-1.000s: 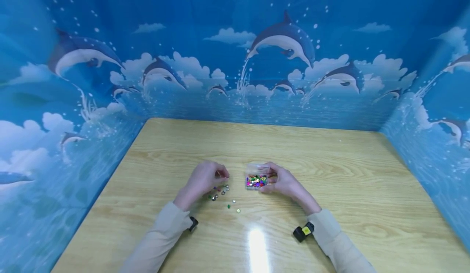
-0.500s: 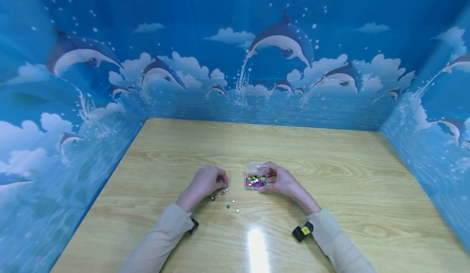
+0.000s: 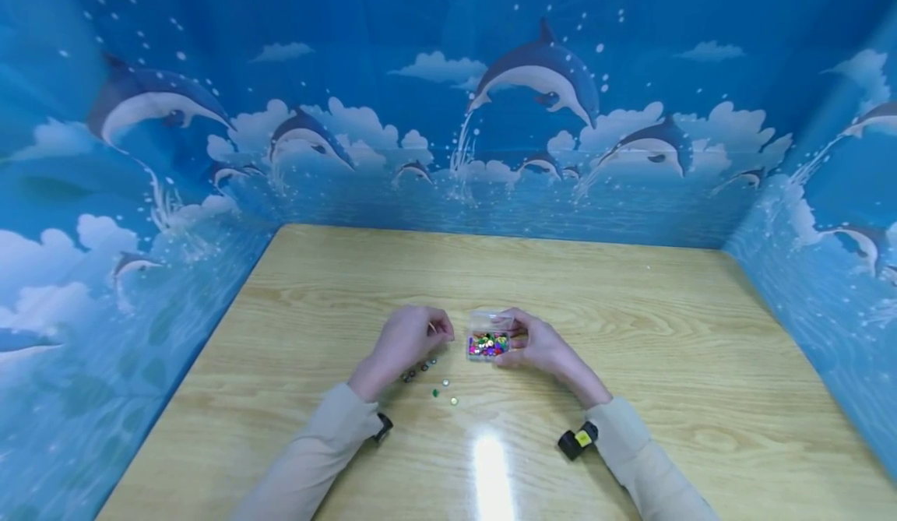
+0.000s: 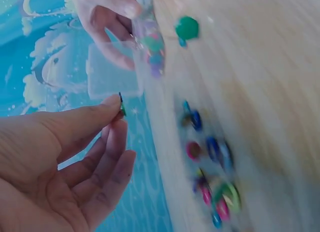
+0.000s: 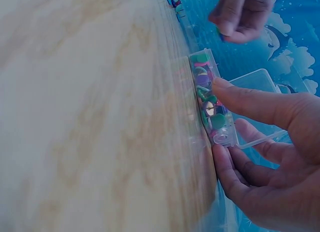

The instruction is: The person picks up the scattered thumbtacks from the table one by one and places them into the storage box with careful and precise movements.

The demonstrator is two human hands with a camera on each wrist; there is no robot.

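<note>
In the head view my left hand [image 3: 413,339] is above the table, left of a small clear plastic box [image 3: 488,346] full of colourful thumbtacks. Between its thumb and fingertip it pinches a small thumbtack [image 4: 122,105], dark and green, mostly covered by the fingers. My right hand [image 3: 536,350] holds the box at its right side, thumb on the near edge and fingers behind. The box's clear lid [image 5: 260,101] is raised at the back. Loose thumbtacks [image 4: 215,152] lie on the table below the left hand, partly hidden by it in the head view.
A few stray thumbtacks [image 3: 445,383] lie nearer the front, between the hands. The wooden table [image 3: 701,365] meets a blue dolphin-print curtain [image 3: 448,116] at its back and sides. A bright light reflection [image 3: 493,474] shows near the front.
My left hand dipped to the loose thumbtacks, then came up and right towards the box with one pinched. The right hand and the box have stayed in place.
</note>
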